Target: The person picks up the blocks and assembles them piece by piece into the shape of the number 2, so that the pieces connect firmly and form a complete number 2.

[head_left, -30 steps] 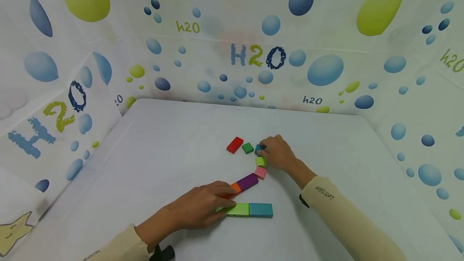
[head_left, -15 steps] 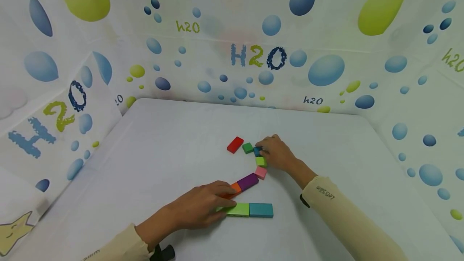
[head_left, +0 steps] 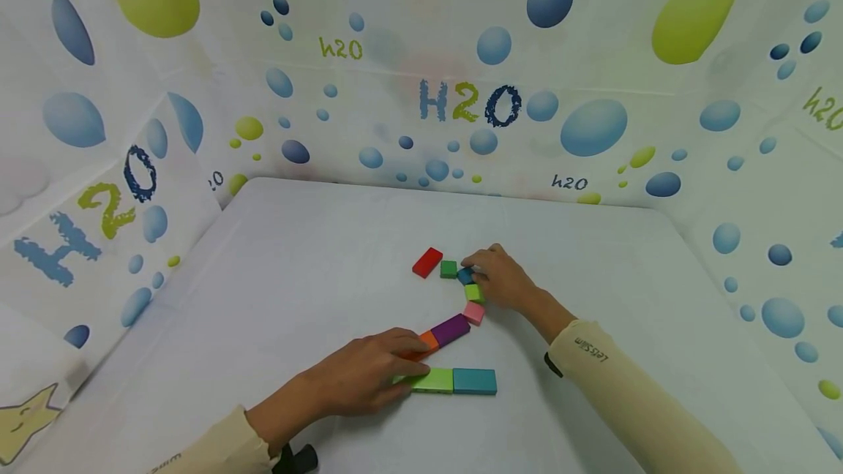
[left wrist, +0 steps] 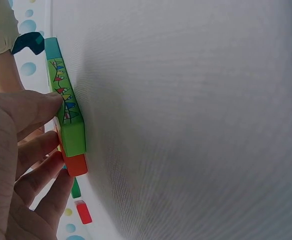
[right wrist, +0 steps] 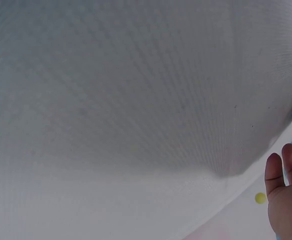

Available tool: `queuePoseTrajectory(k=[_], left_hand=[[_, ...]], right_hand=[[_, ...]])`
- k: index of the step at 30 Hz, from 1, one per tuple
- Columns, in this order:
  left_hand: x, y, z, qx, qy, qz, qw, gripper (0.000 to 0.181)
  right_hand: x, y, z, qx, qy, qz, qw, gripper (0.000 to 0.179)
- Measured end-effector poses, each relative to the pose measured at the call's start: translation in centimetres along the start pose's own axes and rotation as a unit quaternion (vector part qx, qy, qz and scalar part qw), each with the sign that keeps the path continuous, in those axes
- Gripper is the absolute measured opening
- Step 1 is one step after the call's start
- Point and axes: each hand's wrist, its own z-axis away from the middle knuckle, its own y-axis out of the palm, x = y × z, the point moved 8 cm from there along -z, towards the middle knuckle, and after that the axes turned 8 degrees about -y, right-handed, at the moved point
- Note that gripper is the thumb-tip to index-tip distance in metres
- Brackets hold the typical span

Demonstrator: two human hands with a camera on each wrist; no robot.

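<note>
My right hand (head_left: 503, 280) pinches a small blue block (head_left: 464, 276) between thumb and fingertips in the head view. The block sits between a green cube (head_left: 448, 269) and a lime cube (head_left: 473, 292), partly covered by the fingers. Below the lime one come a pink cube (head_left: 473, 312), a purple block (head_left: 451, 329) and an orange block (head_left: 430, 341). My left hand (head_left: 362, 371) rests with loosely extended fingers at the orange block, its thumb touching a long green block (left wrist: 73, 135) with printed bunting. A teal block (head_left: 475, 382) meets that green block's right end.
A red block (head_left: 427, 262) lies left of the green cube. The white tabletop (head_left: 316, 262) is backed by a sheet (head_left: 395, 20) printed with drops and "H2O", which also rises at both sides.
My right hand has slid the blue block slightly left, close against the green cube, which has turned a little to sit squarer. The left hand has stayed in place.
</note>
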Motion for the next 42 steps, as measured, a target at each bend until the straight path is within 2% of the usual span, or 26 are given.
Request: queuePoseTrajectory(k=[10, 15, 24, 36, 42], left_hand=[[-0.1, 0.0, 0.0, 0.001, 0.0, 0.005, 1.0, 0.036], [0.0, -0.1, 0.0, 0.0, -0.001, 0.001, 1.0, 0.036], [-0.3, -0.2, 0.1, -0.006, 0.001, 0.004, 1.0, 0.035], [-0.2, 0.0, 0.0, -0.004, 0.003, -0.009, 0.9999, 0.037], [-0.4, -0.2, 0.0, -0.014, 0.011, -0.01, 0.9998, 0.035]], right_hand=[[0.0, -0.1, -0.5, -0.015, 0.009, -0.014, 0.9997, 0.032], [0.4, -0.1, -1.4, -0.03, 0.006, 0.005, 0.9995, 0.034], [1.5, 0.7, -2.4, -0.02, 0.027, 0.03, 0.999, 0.046], [2.2, 1.0, -2.6, -0.016, 0.007, 0.064, 0.9978, 0.042], [2.4, 0.6, -2.9, -0.033, -0.01, 0.078, 0.9964, 0.04]])
